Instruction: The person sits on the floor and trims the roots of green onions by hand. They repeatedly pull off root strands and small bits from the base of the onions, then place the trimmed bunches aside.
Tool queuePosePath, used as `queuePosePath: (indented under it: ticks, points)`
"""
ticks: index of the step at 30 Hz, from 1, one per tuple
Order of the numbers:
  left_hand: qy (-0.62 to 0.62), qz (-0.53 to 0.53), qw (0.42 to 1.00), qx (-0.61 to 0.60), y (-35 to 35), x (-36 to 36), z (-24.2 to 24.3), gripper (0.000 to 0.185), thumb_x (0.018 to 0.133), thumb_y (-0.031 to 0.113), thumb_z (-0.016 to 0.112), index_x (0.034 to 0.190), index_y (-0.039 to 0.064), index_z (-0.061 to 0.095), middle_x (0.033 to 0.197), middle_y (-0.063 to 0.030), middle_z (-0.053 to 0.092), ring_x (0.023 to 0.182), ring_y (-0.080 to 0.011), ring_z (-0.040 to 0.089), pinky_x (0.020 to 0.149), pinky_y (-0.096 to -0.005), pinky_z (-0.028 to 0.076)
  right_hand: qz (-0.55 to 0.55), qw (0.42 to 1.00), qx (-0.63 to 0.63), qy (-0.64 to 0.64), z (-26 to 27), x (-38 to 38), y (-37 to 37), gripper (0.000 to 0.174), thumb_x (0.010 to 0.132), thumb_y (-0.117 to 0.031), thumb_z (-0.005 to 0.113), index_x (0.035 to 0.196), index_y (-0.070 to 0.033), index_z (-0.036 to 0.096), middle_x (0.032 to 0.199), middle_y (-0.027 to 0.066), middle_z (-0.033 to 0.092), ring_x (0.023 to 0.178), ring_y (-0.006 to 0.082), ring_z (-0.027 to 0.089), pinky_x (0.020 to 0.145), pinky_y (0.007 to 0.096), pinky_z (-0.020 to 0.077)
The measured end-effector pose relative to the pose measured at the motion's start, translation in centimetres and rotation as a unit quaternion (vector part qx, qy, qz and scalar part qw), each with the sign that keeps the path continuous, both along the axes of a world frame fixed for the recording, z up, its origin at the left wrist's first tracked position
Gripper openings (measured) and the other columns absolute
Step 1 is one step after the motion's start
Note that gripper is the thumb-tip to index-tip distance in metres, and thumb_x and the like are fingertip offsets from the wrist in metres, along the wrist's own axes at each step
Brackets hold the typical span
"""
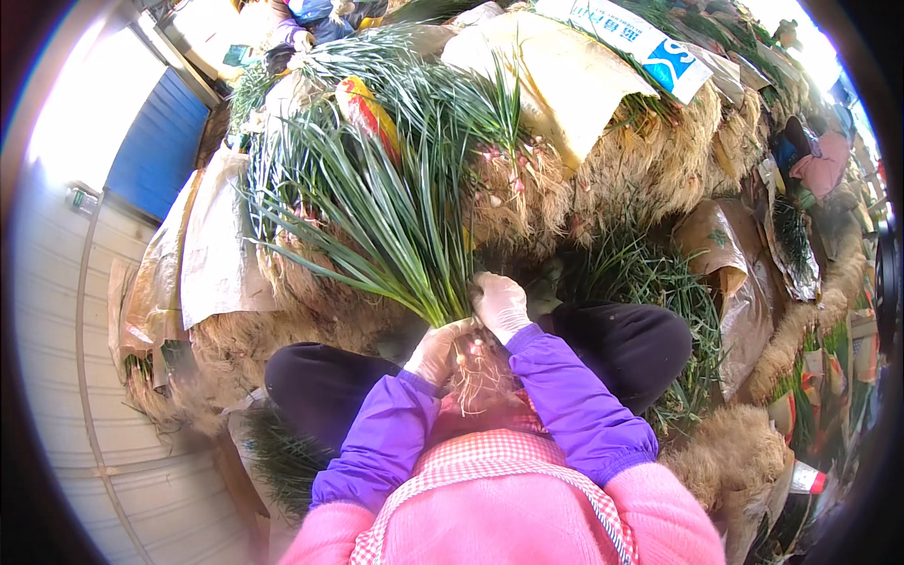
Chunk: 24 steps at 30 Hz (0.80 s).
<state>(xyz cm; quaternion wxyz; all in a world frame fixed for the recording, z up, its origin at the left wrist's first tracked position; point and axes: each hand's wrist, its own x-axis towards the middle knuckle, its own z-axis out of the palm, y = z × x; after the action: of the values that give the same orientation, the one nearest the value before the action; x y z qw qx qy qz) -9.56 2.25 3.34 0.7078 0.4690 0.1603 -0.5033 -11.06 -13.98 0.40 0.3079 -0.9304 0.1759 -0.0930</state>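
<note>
In white gloves, my left hand (439,347) is closed around the base of a bunch of long green leafy plants (402,247). The bunch's small pinkish bulbs and thin roots (474,364) hang below my hands, towards my lap. My right hand (500,302) touches the right side of the bunch, fingers curled close to its stems; whether it grips them I cannot tell. The leaves fan up and left over a heap of similar plants (522,185), whose roots point towards me. A red and yellow wrapped object (369,116) lies on the heap's leaves.
Woven sacks (551,78) cover parts of the heap. Loose green leaves (635,282) lie beyond and beside my right knee. More rooted bundles (734,445) stand at the lower right. A pale panelled wall (49,339) runs along the left. Other people (311,21) sit at the top left and far right.
</note>
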Motion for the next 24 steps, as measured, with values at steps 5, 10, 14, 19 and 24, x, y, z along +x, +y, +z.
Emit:
queuePosePath:
  ticks: [5, 10, 14, 19, 24]
  points:
    - [0.124, 0.068, 0.982, -0.123, -0.1, 0.2, 1.0, 0.012, 0.094, 0.015, 0.066, 0.096, 0.004, 0.068, 0.081, -0.0049, 0.069, 0.069, -0.0159, 0.066, 0.061, -0.0287, 0.055, -0.120, 0.897, 0.418, -0.082, -2.1, 0.0, -0.4, 0.028, 0.093, -0.026, 0.066, 0.079, -0.003, 0.067, 0.070, 0.0177, 0.064, 0.064, 0.0339, 0.059, 0.063, 0.0401, 0.0466]
    - [-0.017, 0.032, 0.995, -0.097, 0.4, 1.1, -1.6, 0.015, 0.094, 0.016, 0.066, 0.099, 0.003, 0.067, 0.083, -0.0053, 0.069, 0.073, -0.0169, 0.067, 0.069, -0.0309, 0.057, -0.129, 0.930, 0.239, -0.249, -3.7, 0.6, -0.8, 0.020, 0.094, -0.019, 0.063, 0.079, -0.006, 0.068, 0.067, 0.0034, 0.061, 0.059, 0.0195, 0.057, 0.059, 0.0321, 0.0466]
    - [-0.007, 0.035, 0.995, -0.094, 0.7, -0.4, -0.7, 0.019, 0.095, 0.016, 0.064, 0.104, 0.000, 0.067, 0.088, -0.0072, 0.069, 0.074, -0.0178, 0.066, 0.067, -0.0284, 0.055, -0.257, 0.798, 0.521, -0.159, -8.7, -0.6, -9.4, 0.026, 0.102, -0.024, 0.050, 0.087, -0.008, 0.064, 0.063, -0.0055, 0.047, 0.053, 0.0084, 0.042, 0.050, 0.0247, 0.0374]
    - [0.083, 0.027, 0.987, -0.137, 1.3, -0.9, -0.6, 0.023, 0.096, 0.019, 0.063, 0.112, 0.003, 0.064, 0.096, -0.0076, 0.068, 0.082, -0.0191, 0.067, 0.074, -0.0333, 0.058, -0.015, 0.702, 0.704, 0.105, -3.1, -1.3, -4.4, 0.049, 0.099, -0.052, 0.055, 0.114, -0.008, 0.068, 0.099, -0.0003, 0.069, 0.068, 0.0049, 0.052, 0.057, 0.0193, 0.0415]
    - [0.126, -0.044, 0.976, -0.170, 2.4, -2.2, -0.8, 0.030, 0.093, 0.016, 0.064, 0.121, 0.005, 0.059, 0.093, -0.0070, 0.067, 0.075, -0.0152, 0.066, 0.066, -0.0276, 0.057, -0.015, 0.786, 0.618, -0.012, -2.8, 4.8, -3.5, 0.036, 0.102, -0.040, 0.055, 0.102, -0.008, 0.072, 0.085, -0.0004, 0.068, 0.073, 0.0092, 0.056, 0.064, 0.0246, 0.0397]
